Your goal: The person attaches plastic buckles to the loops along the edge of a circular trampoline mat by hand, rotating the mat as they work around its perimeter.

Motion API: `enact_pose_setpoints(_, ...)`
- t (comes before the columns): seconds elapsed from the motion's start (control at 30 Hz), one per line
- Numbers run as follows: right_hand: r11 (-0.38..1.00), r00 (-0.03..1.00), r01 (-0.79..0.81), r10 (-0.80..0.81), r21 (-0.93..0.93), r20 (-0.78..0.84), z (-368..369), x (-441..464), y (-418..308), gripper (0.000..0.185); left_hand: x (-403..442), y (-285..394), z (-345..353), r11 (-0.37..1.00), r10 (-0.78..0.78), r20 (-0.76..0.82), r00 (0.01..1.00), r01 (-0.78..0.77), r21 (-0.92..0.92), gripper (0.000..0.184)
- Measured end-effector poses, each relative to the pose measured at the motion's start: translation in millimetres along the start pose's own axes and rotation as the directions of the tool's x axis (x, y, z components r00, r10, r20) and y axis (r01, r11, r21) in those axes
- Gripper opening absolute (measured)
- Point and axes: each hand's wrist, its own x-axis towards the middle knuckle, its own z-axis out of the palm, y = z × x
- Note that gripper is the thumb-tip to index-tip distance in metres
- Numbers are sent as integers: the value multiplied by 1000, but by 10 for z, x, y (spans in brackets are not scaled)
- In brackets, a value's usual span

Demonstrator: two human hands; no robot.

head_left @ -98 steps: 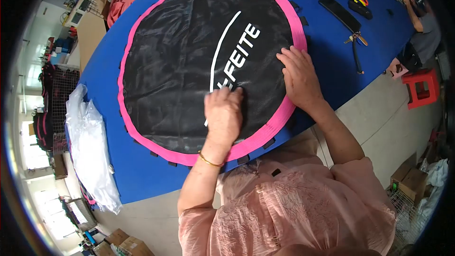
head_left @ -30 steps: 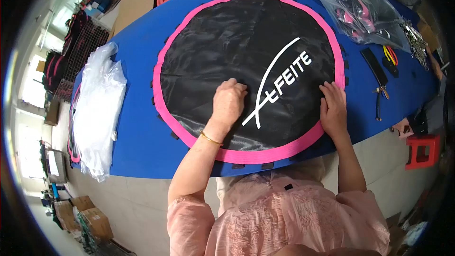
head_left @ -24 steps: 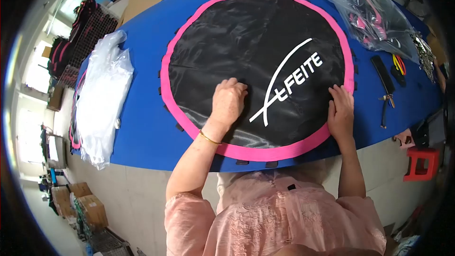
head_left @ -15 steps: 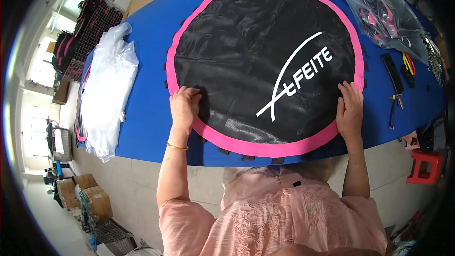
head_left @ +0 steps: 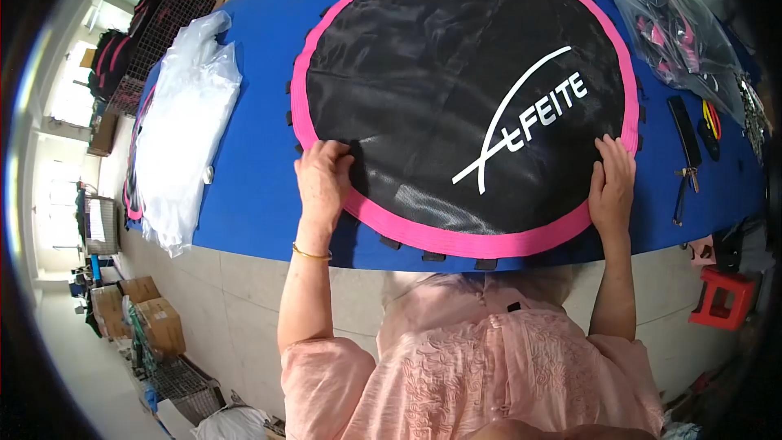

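Observation:
A round black trampoline mat (head_left: 423, 106) lies flat on the blue table, with a broad pink border, black loops around its edge and white "FEITE" lettering. My left hand (head_left: 326, 179) is at the lower left of the border, its fingers bent and closed on the mat; the fingertips are partly hidden. Across from it, my right hand (head_left: 612, 187) rests over the border at the lower right. Its fingers lie extended on the mat, and the thumb is apart from them.
The blue tabletop (head_left: 252, 187) carries clear plastic bags (head_left: 183, 130) on the left. A bag with pink and black parts (head_left: 672, 33) lies at the far right, above a black tool (head_left: 683, 130) and a yellow-and-red handled item (head_left: 710, 124). A red stool (head_left: 721, 297) stands below.
The whole view has shifted slightly, with the table and mat sitting higher in the picture. My left fingers look more curled; the right hand stays at the border.

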Motion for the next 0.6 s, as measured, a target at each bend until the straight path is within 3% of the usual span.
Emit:
enact_pose_setpoints(0.2,1000,1000,0,0,16,-11,-11,1,-11,37,140,-211,12,997,-66,-12,998,66,-42,16)
enact_pose_setpoints(0.27,1000,1000,-20,20,11,2,-16,5,-19,37,176,-215,11,974,-170,51,984,176,-141,17)
enact_pose_setpoints(0.6,1000,1000,-16,16,4,1,8,6,-13,37,215,-212,13,988,-115,51,992,120,-102,17)
